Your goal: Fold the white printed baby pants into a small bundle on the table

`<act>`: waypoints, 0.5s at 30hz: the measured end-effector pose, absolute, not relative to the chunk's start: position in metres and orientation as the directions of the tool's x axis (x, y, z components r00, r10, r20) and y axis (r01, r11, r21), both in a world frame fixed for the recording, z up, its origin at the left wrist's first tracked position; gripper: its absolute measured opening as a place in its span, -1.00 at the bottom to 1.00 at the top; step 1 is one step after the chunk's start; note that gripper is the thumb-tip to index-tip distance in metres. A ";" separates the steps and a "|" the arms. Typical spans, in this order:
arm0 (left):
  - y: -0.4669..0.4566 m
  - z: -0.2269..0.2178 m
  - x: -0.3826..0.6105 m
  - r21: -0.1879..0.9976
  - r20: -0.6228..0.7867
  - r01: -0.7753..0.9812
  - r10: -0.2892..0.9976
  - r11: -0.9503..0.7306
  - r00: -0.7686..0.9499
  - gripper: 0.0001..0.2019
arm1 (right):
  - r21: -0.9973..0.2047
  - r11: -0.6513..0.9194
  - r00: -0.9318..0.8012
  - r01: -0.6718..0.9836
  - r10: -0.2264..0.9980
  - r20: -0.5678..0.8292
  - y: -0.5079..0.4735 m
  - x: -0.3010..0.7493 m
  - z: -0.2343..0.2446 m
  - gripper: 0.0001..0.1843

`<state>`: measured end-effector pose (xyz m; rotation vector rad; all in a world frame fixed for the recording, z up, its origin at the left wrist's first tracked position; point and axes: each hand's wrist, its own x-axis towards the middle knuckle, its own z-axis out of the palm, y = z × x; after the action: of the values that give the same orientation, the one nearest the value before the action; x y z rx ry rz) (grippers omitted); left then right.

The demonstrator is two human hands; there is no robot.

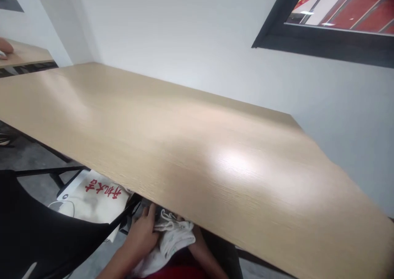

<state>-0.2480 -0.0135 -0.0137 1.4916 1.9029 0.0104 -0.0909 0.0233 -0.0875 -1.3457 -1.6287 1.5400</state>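
Note:
In my lap, just below the table's near edge, lies a bunched white drawstring cloth [177, 241] with a faint print and a looped white cord on top. My left hand [144, 232] is at its left side, back of the hand up, fingers bent over toward the cord and partly under the table edge. My right hand [196, 232] reaches in from the right behind the cloth. Most of its fingers are hidden by the cloth and the tabletop; a fingertip shows near the cord. Both hands appear closed on the cloth.
A long light-wood table [172, 135] stands against a white wall, its edge over my hands. At left are a black chair [37, 229] and a white bag [95, 199] with red characters. Another person's hand [5, 47] rests on a farther table. A dark-framed window [308, 35] is upper right.

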 end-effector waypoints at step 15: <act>0.005 0.030 -0.156 0.659 -0.168 0.685 0.827 -0.311 0.537 -0.71 | -0.643 0.175 -0.406 0.746 0.884 -0.230 -0.036 0.022 0.067 -0.33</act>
<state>-0.1563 0.0051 0.0298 2.0799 1.2184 0.2617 0.0221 -0.0357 0.0667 -1.5862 -2.2504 1.0472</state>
